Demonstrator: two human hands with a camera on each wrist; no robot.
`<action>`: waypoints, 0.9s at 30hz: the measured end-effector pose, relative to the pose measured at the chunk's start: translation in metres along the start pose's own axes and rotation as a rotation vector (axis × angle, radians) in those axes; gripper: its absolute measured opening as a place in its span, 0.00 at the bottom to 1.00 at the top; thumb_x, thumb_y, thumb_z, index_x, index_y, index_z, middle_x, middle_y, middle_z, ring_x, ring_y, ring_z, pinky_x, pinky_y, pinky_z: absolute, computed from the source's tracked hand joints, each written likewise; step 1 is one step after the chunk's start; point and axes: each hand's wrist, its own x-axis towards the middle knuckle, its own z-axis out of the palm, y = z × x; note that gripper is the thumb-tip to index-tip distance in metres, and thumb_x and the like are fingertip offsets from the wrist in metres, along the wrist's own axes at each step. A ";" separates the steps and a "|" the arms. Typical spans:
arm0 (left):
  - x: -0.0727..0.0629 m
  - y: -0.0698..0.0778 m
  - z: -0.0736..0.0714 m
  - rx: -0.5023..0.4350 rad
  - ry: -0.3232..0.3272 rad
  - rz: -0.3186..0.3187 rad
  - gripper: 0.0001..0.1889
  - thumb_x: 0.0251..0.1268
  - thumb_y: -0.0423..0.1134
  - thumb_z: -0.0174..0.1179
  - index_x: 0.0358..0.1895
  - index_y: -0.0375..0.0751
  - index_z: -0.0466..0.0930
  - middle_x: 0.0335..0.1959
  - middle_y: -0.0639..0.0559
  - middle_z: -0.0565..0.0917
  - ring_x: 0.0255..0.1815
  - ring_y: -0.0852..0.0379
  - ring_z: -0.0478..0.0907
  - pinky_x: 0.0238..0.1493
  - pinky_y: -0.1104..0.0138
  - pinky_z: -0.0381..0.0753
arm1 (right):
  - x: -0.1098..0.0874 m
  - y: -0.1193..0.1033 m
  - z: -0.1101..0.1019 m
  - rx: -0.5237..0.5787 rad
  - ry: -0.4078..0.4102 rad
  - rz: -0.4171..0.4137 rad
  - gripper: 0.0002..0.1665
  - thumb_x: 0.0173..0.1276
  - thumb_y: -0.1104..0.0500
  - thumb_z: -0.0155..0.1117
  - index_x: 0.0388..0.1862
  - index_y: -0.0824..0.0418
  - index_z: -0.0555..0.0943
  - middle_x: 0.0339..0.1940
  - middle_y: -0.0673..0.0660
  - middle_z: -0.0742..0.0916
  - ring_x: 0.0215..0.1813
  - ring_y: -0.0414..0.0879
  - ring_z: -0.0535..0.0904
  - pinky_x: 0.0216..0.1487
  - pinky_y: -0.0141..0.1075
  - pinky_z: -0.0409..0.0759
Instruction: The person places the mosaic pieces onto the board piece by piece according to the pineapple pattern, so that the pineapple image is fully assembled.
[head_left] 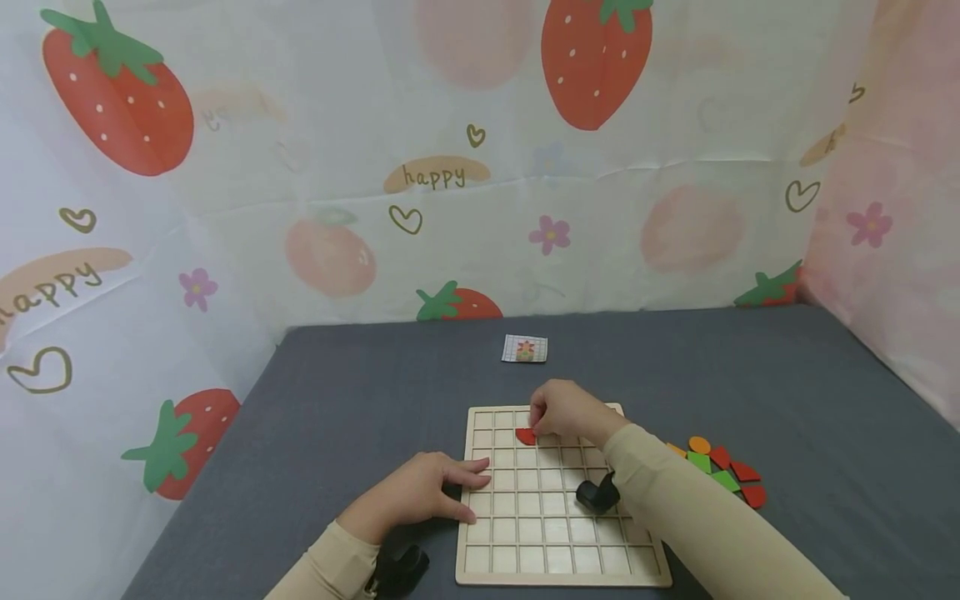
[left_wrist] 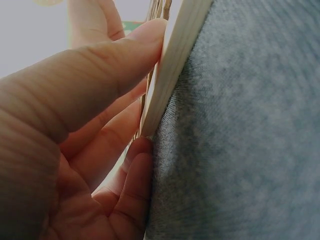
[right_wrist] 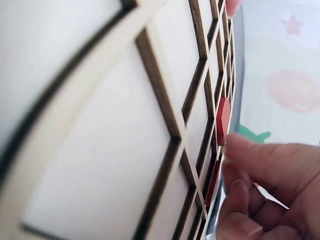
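A wooden grid board (head_left: 555, 577) lies on the table. My left hand (head_left: 420, 492) rests at its left edge, fingers loosely extended onto the cells; in the left wrist view the thumb (left_wrist: 115, 70) touches the board's rim (left_wrist: 172, 65). Over the far rows is my right hand (head_left: 573, 411), its fingertips pinched at a red piece (head_left: 525, 436) with a curved edge. The right wrist view shows this red piece (right_wrist: 223, 120) standing slightly proud of the grid, against the fingertips. A second, darker red piece (right_wrist: 213, 184) sits beside it, partly behind the fingers.
Loose orange, green and red pieces (head_left: 724, 481) lie right of the board, partly screened by the right sleeve (head_left: 705, 508). Behind the board is a small picture card (head_left: 525, 348). A printed cloth (head_left: 600, 250) hangs along the far table edge.
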 end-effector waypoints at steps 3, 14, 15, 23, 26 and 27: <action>-0.001 0.000 0.000 -0.002 0.003 0.006 0.29 0.42 0.51 0.70 0.54 0.55 0.78 0.60 0.65 0.71 0.62 0.62 0.66 0.60 0.59 0.66 | 0.001 -0.003 0.000 0.013 0.002 -0.006 0.11 0.52 0.59 0.71 0.17 0.55 0.78 0.19 0.49 0.79 0.23 0.43 0.71 0.24 0.34 0.68; -0.002 0.000 -0.001 -0.006 0.011 0.031 0.29 0.42 0.50 0.69 0.55 0.53 0.78 0.60 0.63 0.72 0.61 0.60 0.67 0.59 0.60 0.67 | 0.002 -0.002 0.007 -0.004 0.021 -0.049 0.13 0.47 0.59 0.75 0.18 0.55 0.77 0.20 0.50 0.78 0.25 0.44 0.71 0.27 0.35 0.69; -0.003 0.000 -0.001 -0.004 0.014 0.035 0.29 0.42 0.50 0.69 0.54 0.53 0.78 0.60 0.62 0.72 0.61 0.59 0.68 0.59 0.60 0.67 | 0.002 -0.002 0.006 0.002 0.020 -0.053 0.12 0.47 0.59 0.75 0.18 0.55 0.77 0.20 0.50 0.78 0.25 0.44 0.71 0.27 0.35 0.69; -0.002 0.000 0.000 0.004 0.011 0.027 0.29 0.42 0.51 0.70 0.54 0.54 0.78 0.60 0.64 0.72 0.61 0.60 0.68 0.60 0.60 0.67 | -0.001 0.007 -0.009 0.067 -0.012 -0.037 0.08 0.54 0.60 0.69 0.20 0.55 0.79 0.23 0.49 0.80 0.27 0.44 0.73 0.28 0.36 0.71; -0.001 0.000 0.000 0.011 0.007 0.015 0.29 0.42 0.51 0.70 0.54 0.55 0.78 0.60 0.65 0.71 0.61 0.62 0.67 0.60 0.60 0.66 | -0.005 0.012 -0.021 0.107 -0.010 -0.032 0.06 0.56 0.61 0.68 0.22 0.56 0.80 0.24 0.49 0.81 0.29 0.45 0.74 0.31 0.37 0.72; -0.001 0.000 0.000 0.012 0.005 0.011 0.29 0.42 0.51 0.70 0.54 0.55 0.78 0.60 0.66 0.71 0.61 0.62 0.67 0.60 0.60 0.66 | -0.007 0.015 -0.025 0.120 -0.010 -0.030 0.05 0.56 0.61 0.68 0.23 0.56 0.80 0.25 0.50 0.82 0.30 0.46 0.74 0.32 0.37 0.72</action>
